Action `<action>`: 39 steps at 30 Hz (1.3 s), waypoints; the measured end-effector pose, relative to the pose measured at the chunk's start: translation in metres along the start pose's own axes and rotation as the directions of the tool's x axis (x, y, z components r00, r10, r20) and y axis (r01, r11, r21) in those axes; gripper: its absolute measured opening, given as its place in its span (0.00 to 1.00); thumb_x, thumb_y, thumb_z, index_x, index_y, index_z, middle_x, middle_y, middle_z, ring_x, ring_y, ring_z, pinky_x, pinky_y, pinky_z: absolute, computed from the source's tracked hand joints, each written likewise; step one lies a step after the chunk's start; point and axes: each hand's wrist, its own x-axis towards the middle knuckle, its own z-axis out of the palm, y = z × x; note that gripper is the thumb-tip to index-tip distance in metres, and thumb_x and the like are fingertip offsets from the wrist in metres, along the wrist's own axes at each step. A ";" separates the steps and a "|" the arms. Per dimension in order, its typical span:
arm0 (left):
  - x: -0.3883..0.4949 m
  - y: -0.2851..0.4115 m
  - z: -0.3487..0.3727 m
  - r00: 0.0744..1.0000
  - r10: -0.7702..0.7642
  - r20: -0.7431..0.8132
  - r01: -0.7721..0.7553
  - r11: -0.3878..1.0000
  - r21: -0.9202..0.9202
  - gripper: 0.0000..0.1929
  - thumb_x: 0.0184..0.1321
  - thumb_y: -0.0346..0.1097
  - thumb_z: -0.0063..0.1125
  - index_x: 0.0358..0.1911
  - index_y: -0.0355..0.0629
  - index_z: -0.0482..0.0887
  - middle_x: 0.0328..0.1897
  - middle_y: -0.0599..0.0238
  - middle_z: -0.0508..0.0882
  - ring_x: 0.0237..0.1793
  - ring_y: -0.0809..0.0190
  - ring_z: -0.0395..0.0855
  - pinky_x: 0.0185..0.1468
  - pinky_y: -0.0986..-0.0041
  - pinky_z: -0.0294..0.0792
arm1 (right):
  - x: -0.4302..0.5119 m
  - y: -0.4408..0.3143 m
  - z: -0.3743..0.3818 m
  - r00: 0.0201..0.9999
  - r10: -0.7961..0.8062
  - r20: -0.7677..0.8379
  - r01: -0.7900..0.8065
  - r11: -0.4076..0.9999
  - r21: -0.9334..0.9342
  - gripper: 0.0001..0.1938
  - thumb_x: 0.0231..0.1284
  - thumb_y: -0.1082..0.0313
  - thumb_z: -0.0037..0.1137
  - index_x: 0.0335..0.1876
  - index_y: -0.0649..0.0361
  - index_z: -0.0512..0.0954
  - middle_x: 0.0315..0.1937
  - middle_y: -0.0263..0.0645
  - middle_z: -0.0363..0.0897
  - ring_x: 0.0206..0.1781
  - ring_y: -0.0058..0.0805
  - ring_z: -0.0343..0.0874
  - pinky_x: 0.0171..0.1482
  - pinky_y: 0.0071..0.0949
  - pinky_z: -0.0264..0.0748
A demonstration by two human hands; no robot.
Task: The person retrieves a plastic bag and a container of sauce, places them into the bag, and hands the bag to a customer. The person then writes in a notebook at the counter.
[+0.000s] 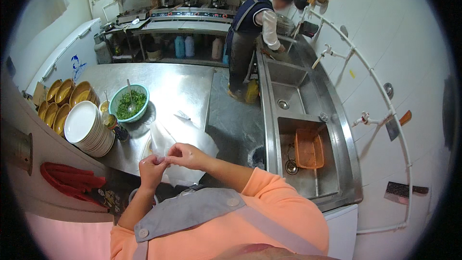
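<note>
A sheet of whitish, translucent plastic film or bag (191,133) spreads over the near edge of the stainless steel table (177,79). My left hand (151,169) and my right hand (186,156) meet at its near left part, fingertips pinched together on the plastic. Part of a round dish shows behind the film, mostly hidden. Beyond my hands, a turquoise bowl (146,112) holds chopped greens (124,106) and a metal spoon (130,95). Left of it are a dark-capped bottle (121,132), a small jar and a stack of white plates (81,121).
Brown bowls (82,94) are stacked at the table's left. To the right runs a steel sink unit (269,130) with an orange plastic basket (309,148). A co-worker (252,18) bends over its far end. A red cloth (68,180) hangs at left; cleavers (399,192) hang on the right wall.
</note>
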 end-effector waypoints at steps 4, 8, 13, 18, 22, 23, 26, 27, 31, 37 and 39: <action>0.003 -0.019 -0.007 0.998 -0.068 0.007 0.068 0.997 0.038 0.16 0.45 0.33 0.71 0.16 0.37 0.72 0.14 0.69 0.75 0.19 0.74 0.68 0.23 0.75 0.63 | 0.003 -0.011 0.008 0.996 0.040 0.080 -0.040 0.999 0.000 0.13 0.61 0.59 0.59 0.39 0.62 0.77 0.29 0.32 0.79 0.32 0.18 0.75 0.33 0.19 0.73; 0.002 -0.028 -0.010 0.996 0.091 -0.003 -0.090 0.983 0.158 0.19 0.44 0.37 0.72 0.15 0.38 0.70 0.14 0.67 0.73 0.19 0.72 0.67 0.23 0.74 0.63 | 0.014 -0.001 0.020 0.988 0.088 0.131 -0.063 0.982 -0.181 0.13 0.63 0.59 0.57 0.39 0.63 0.77 0.30 0.33 0.79 0.32 0.18 0.76 0.34 0.20 0.74; 0.020 -0.029 -0.028 0.995 -0.069 -0.067 0.087 0.941 0.326 0.21 0.39 0.40 0.77 0.15 0.38 0.72 0.14 0.64 0.74 0.18 0.67 0.68 0.24 0.70 0.63 | 0.023 0.067 0.011 0.965 0.175 -0.196 -0.034 0.823 0.567 0.10 0.65 0.64 0.48 0.33 0.60 0.76 0.31 0.36 0.79 0.36 0.27 0.79 0.44 0.27 0.76; 0.024 -0.089 -0.119 0.946 0.006 -0.323 0.138 0.895 0.423 0.19 0.39 0.36 0.75 0.17 0.38 0.72 0.15 0.63 0.74 0.18 0.63 0.69 0.26 0.71 0.64 | -0.003 0.025 -0.076 0.955 0.282 -0.087 0.078 0.045 0.996 0.13 0.63 0.65 0.43 0.21 0.54 0.68 0.18 0.28 0.67 0.18 0.21 0.65 0.22 0.24 0.66; 0.001 -0.087 -0.133 0.943 0.070 -0.327 0.098 0.877 0.470 0.21 0.39 0.35 0.75 0.36 0.40 0.76 0.33 0.59 0.79 0.34 0.57 0.76 0.42 0.67 0.68 | -0.029 -0.027 -0.071 0.940 0.248 -0.236 -0.042 0.769 0.638 0.10 0.66 0.63 0.44 0.27 0.53 0.68 0.17 0.25 0.61 0.16 0.15 0.59 0.21 0.17 0.60; -0.006 -0.084 -0.133 0.928 0.154 -0.340 0.025 0.883 0.470 0.25 0.38 0.34 0.75 0.42 0.41 0.77 0.39 0.57 0.80 0.40 0.55 0.77 0.48 0.66 0.69 | -0.032 -0.043 -0.061 0.965 0.188 -0.183 -0.038 0.792 0.610 0.09 0.67 0.62 0.44 0.29 0.53 0.68 0.18 0.25 0.62 0.17 0.15 0.59 0.22 0.18 0.60; -0.029 -0.019 -0.094 0.791 0.609 -0.064 -0.423 0.619 0.662 0.43 0.37 0.36 0.75 0.62 0.46 0.64 0.60 0.54 0.71 0.61 0.48 0.67 0.65 0.57 0.55 | -0.040 -0.081 -0.028 0.987 0.152 -0.060 -0.124 0.937 0.326 0.10 0.67 0.59 0.49 0.31 0.54 0.69 0.21 0.25 0.63 0.21 0.15 0.62 0.24 0.20 0.63; -0.032 -0.011 -0.081 0.757 0.654 0.000 -0.519 0.601 0.608 0.45 0.37 0.37 0.75 0.63 0.47 0.62 0.62 0.53 0.69 0.63 0.48 0.64 0.66 0.56 0.52 | -0.037 -0.090 -0.015 0.975 0.220 -0.030 -0.217 0.973 0.077 0.12 0.66 0.58 0.53 0.30 0.55 0.68 0.22 0.25 0.63 0.23 0.16 0.64 0.25 0.21 0.64; -0.036 -0.022 -0.056 0.816 0.510 0.272 -0.567 0.613 0.551 0.23 0.39 0.32 0.68 0.43 0.48 0.77 0.41 0.60 0.81 0.45 0.52 0.78 0.53 0.59 0.66 | -0.034 -0.061 0.013 0.903 -0.401 0.156 0.416 0.719 -0.557 0.13 0.57 0.60 0.59 0.33 0.58 0.68 0.28 0.37 0.70 0.25 0.36 0.72 0.29 0.32 0.72; -0.045 -0.039 -0.109 0.887 0.448 -0.108 -0.203 0.591 0.781 0.06 0.46 0.23 0.52 0.28 0.43 0.73 0.29 0.57 0.75 0.32 0.47 0.75 0.33 0.59 0.69 | -0.008 0.011 -0.041 0.940 -0.316 -0.128 0.019 0.424 -0.906 0.06 0.54 0.72 0.48 0.37 0.58 0.71 0.30 0.48 0.75 0.35 0.49 0.78 0.36 0.46 0.74; -0.057 -0.037 -0.127 0.871 0.439 -0.222 -0.094 0.591 0.801 0.08 0.46 0.22 0.50 0.31 0.41 0.74 0.35 0.56 0.75 0.38 0.47 0.75 0.38 0.59 0.69 | 0.000 -0.011 -0.042 0.890 -0.123 -0.438 -0.250 0.673 -0.696 0.09 0.53 0.72 0.51 0.41 0.58 0.71 0.36 0.49 0.79 0.42 0.54 0.77 0.43 0.46 0.73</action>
